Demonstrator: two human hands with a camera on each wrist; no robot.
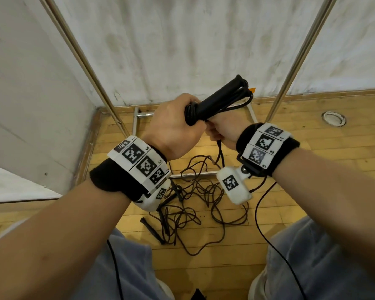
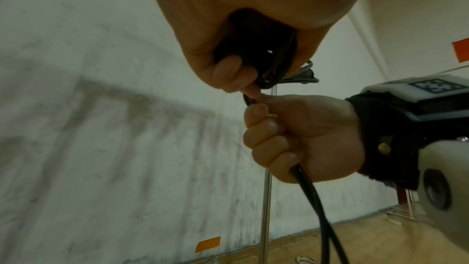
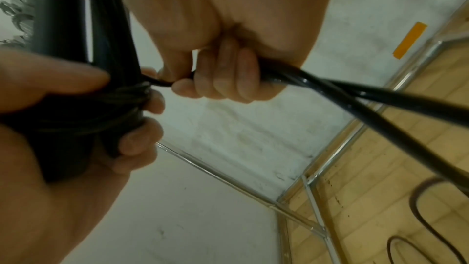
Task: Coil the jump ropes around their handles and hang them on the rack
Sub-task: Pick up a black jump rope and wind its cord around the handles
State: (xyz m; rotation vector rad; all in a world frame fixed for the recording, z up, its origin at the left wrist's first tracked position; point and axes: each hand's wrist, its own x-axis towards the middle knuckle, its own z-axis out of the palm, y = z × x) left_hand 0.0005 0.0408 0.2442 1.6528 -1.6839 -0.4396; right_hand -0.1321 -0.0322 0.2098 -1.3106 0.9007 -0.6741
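**Both hands on one black rope, more ropes on the floor**

At the left of the head view a white wall (image 1: 30, 94) meets the wooden floor (image 1: 312, 148) in a corner. Just right of it a slanted metal pole of the rack (image 1: 89, 68) runs from the upper left of the frame down to the floor; its partner pole (image 1: 301, 53) slants in from the upper right, and base bars lie on the floor between them.

At centre frame, the left hand (image 1: 173, 126) is curled tight round the lower end of the handles (image 1: 221, 98), two black grips held together and pointing up and to the right. Turns of black rope (image 1: 192, 114) are wound round the handles just above the fist; the left wrist view shows the fingers closed over this bundle. Longer loops of the rope lie alongside the handles toward their upper end.

Immediately right and touching, the right hand (image 1: 220, 131) is a closed fist on the rope. In the right wrist view its fingers (image 3: 223, 79) wrap the rope close to the coil, and two strands leave the fist toward the lower right. In the left wrist view the strands hang down from the bottom of the fist.

Below the hands, at lower centre of the head view, loose ropes (image 1: 204, 198) lie tangled on the floor with several black handles among them, partly over the rack's front base bar. An orange tape mark (image 1: 252, 90) sits on the back wall behind the held handles. At right, a round metal floor fitting (image 1: 333, 118) is set in the floor.
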